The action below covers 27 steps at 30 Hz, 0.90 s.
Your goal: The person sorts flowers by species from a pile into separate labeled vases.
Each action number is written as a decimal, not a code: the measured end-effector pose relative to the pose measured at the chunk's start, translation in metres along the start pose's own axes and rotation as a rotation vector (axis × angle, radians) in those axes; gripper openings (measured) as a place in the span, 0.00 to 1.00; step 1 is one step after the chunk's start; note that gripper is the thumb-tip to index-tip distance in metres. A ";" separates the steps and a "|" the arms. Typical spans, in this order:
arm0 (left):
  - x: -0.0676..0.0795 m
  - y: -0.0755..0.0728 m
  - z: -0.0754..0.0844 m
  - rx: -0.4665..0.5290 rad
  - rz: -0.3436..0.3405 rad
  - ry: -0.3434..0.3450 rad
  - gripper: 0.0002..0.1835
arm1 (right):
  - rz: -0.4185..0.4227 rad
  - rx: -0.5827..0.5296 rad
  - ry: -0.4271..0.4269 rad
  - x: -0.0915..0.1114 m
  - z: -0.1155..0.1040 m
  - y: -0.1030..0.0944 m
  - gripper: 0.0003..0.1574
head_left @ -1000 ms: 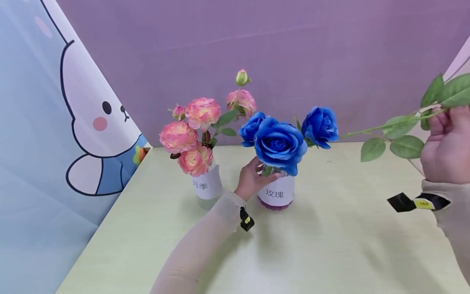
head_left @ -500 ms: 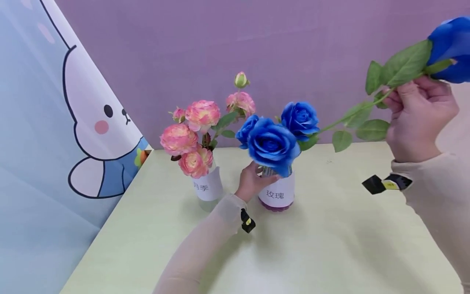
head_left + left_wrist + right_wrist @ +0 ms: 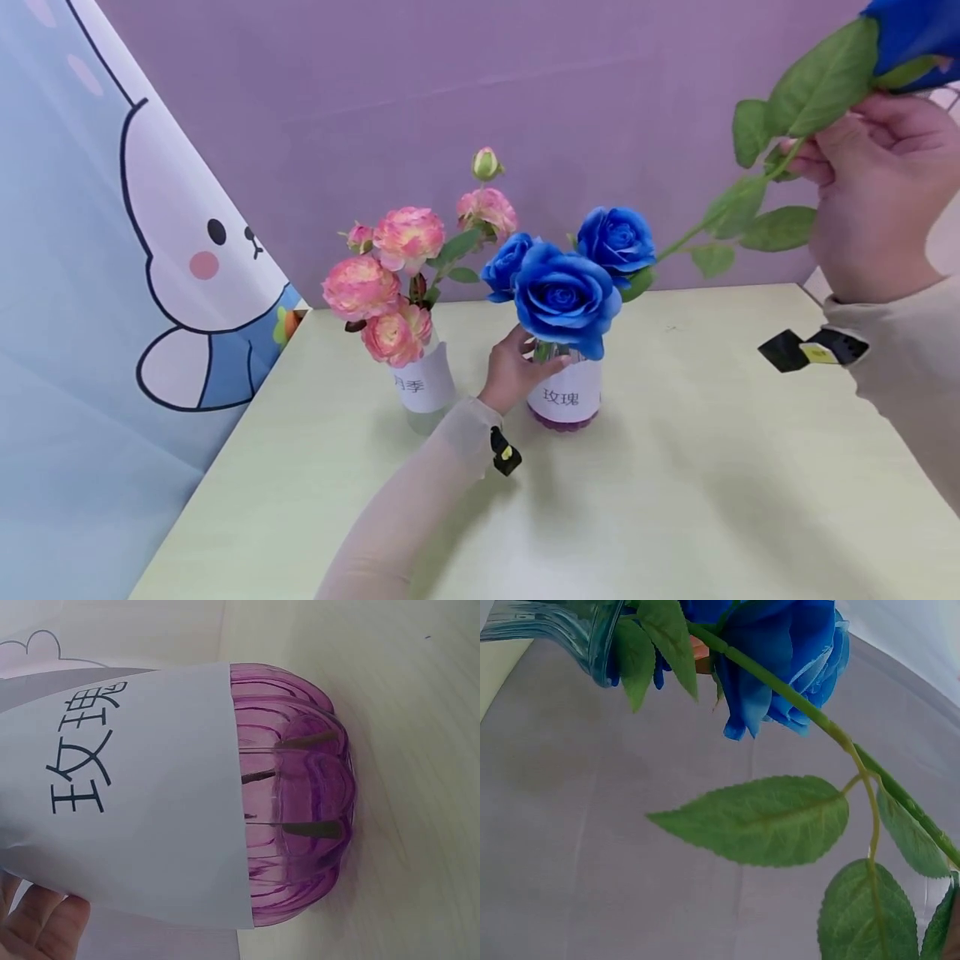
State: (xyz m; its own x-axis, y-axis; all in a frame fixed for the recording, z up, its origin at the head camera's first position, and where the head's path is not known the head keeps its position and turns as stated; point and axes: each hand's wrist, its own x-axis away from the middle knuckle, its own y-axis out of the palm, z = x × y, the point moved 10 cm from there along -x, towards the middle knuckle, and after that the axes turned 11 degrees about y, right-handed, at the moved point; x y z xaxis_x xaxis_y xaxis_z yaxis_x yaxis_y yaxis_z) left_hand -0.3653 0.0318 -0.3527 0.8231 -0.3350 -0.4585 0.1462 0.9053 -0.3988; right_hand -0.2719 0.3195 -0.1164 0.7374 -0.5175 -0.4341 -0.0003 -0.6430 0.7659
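My left hand (image 3: 517, 371) grips the neck of a purple-tinted glass vase (image 3: 315, 780) wrapped in a white paper label (image 3: 150, 795). Several blue roses (image 3: 566, 296) stand in this vase, and stem ends show through its base in the left wrist view. Up at the right, my right hand (image 3: 881, 192) pinches the green stem of another blue rose (image 3: 915, 42), just below its bloom, which the head view cuts off. From there the leafy stem slants down left; its lower end is hidden behind the blue blooms over the vase.
A second vase (image 3: 427, 379) with a white label holds pink flowers (image 3: 397, 283), close to my left hand. Both vases stand on a pale table (image 3: 660, 500). Behind is a purple backdrop (image 3: 600, 100); a blue cartoon-rabbit cloth (image 3: 75, 333) hangs at the left.
My right hand moved left and up, bringing the rose's bloom into view, then rose a little further. A blue rose in the vase shifted left. My left hand stayed on the vase.
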 end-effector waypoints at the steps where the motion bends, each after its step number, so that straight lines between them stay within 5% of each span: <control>1: 0.000 0.000 0.001 -0.002 0.000 0.001 0.32 | -0.020 0.018 0.003 0.001 0.000 0.004 0.10; 12: 0.001 -0.003 0.003 -0.022 0.031 0.086 0.30 | -0.108 0.146 0.087 0.009 0.019 0.021 0.07; 27: 0.000 -0.001 0.004 0.023 0.026 0.036 0.31 | -0.295 0.451 0.158 0.037 0.057 0.030 0.06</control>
State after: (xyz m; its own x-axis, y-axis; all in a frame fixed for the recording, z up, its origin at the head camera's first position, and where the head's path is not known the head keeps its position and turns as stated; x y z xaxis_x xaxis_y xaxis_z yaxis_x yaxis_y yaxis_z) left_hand -0.3636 0.0322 -0.3495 0.8065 -0.3203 -0.4970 0.1381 0.9193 -0.3684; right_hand -0.2833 0.2486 -0.1361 0.8421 -0.2106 -0.4965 -0.0421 -0.9434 0.3289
